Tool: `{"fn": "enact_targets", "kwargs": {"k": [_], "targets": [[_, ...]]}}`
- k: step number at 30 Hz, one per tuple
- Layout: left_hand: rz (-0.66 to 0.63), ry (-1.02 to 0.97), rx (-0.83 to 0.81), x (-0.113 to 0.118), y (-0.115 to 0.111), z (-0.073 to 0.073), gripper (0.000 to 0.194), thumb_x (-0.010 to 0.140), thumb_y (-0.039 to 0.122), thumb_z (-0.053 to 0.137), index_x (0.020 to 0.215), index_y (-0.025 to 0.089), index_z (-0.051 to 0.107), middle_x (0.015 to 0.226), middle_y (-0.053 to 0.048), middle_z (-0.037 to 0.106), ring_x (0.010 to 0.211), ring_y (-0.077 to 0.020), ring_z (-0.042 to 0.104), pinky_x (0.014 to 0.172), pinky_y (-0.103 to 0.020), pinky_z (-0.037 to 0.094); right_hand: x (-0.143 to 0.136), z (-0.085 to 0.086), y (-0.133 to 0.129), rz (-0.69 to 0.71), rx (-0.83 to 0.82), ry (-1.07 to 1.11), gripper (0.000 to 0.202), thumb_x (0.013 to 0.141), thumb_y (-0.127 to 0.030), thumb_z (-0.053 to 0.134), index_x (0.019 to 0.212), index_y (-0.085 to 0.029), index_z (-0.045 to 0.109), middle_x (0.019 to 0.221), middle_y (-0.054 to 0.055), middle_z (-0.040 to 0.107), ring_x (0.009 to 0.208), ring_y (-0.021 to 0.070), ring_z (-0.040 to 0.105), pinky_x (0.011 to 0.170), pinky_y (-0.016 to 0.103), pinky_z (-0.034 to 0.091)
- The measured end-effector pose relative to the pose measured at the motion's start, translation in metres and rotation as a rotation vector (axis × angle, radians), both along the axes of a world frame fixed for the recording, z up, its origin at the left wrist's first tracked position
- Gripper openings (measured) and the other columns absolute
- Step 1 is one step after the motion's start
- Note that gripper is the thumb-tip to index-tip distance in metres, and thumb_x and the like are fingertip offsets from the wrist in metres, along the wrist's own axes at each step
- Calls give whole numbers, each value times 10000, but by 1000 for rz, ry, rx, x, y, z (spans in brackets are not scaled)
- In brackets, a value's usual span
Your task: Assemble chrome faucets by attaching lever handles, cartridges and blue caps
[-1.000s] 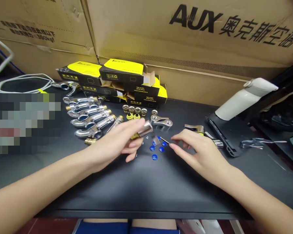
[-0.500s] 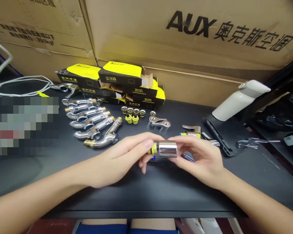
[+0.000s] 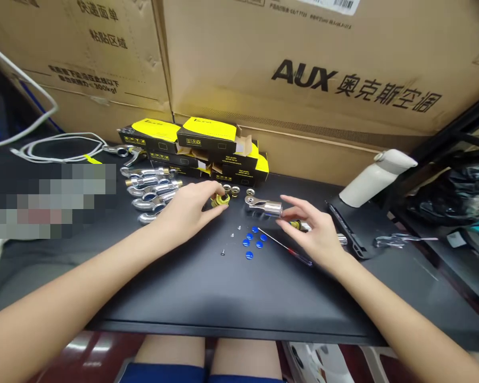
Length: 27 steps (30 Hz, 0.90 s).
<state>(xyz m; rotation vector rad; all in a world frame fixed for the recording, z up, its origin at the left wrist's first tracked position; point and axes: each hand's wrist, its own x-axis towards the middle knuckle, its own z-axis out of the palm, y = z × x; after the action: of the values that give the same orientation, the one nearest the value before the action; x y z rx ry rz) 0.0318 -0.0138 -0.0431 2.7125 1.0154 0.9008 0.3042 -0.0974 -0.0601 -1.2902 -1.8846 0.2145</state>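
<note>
My left hand (image 3: 191,210) is closed with thumb and fingers around a yellow-green faucet cartridge (image 3: 223,200), low over the table beside small metal rings (image 3: 235,190). How many cartridges lie under the fingers I cannot tell. My right hand (image 3: 315,234) has its fingers spread at the right end of a chrome cylinder (image 3: 272,208), which lies by a flat chrome lever handle (image 3: 252,201). Below the hands are several blue round caps (image 3: 249,255), small screws (image 3: 223,252) and a screwdriver (image 3: 299,257) with a red and dark handle.
Chrome faucet bodies (image 3: 143,204) lie in a row on the left, partly behind my left arm. Black and yellow boxes (image 3: 209,130) are stacked at the back against large cartons (image 3: 303,32). A white bottle (image 3: 367,178) and a black tool (image 3: 345,229) are at right; a white cable (image 3: 59,154) coils at left.
My hands have moved apart. The left carried a cartridge to the rings; the right brought the chrome cylinder to the lever handles and its fingers have spread. Blue caps and screws now show.
</note>
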Motion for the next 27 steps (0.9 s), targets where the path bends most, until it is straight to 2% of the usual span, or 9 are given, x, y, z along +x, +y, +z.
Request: {"fn": "enact_targets", "kwargs": {"k": [2,5,7,10,11,14,19,27], "targets": [[-41,3,2,-1,2,-1,162,890,307,522,931,164,587,897,-53,637,806,-178,601,760,-285,450,-1,0,-1,9,6,90,471,825,-219,655,1273,-206,509,938,31,702,815,164,690,823,346,559],[-34,12,-2,-2,1,1,137,860,269,531,900,163,609,898,-58,645,816,-181,606,760,-285,452,-1,1,-2,-22,63,128,434,809,-250,680,1205,-196,511,936,48,712,830,186,698,793,354,567],[-5,27,4,-2,-1,3,130,835,271,545,874,171,618,886,-47,668,813,-189,616,775,-304,444,-2,3,-2,-22,103,50,337,810,-245,683,1118,-197,555,886,42,724,792,188,702,750,336,568],[29,46,11,-2,-1,5,121,817,278,556,847,179,618,851,-34,687,787,-193,624,778,-319,435,-5,5,2,88,160,-142,114,852,-200,631,963,-189,653,871,45,723,785,174,688,737,310,557],[28,43,5,-1,-1,5,119,812,277,560,843,176,616,843,-38,683,779,-191,624,763,-312,440,-6,5,3,129,176,-190,94,866,-185,608,936,-185,671,873,51,720,791,172,679,736,309,552],[5,-6,-23,-1,1,3,119,789,274,579,814,161,609,836,-57,661,767,-186,625,713,-286,460,-8,1,8,187,205,-259,136,893,-167,564,960,-177,682,872,68,701,796,176,642,725,323,540],[3,0,-93,-4,3,2,146,788,275,570,876,166,613,858,-51,680,789,-194,643,746,-301,476,-11,-6,13,165,199,-362,201,924,-182,510,1044,-172,671,915,90,641,817,189,575,717,341,514],[87,147,-15,-9,5,7,147,773,292,581,862,183,624,849,-63,699,815,-246,630,746,-346,443,-23,-6,15,87,206,-486,208,937,-216,500,1041,-193,678,880,84,603,766,177,530,677,304,477]]}}
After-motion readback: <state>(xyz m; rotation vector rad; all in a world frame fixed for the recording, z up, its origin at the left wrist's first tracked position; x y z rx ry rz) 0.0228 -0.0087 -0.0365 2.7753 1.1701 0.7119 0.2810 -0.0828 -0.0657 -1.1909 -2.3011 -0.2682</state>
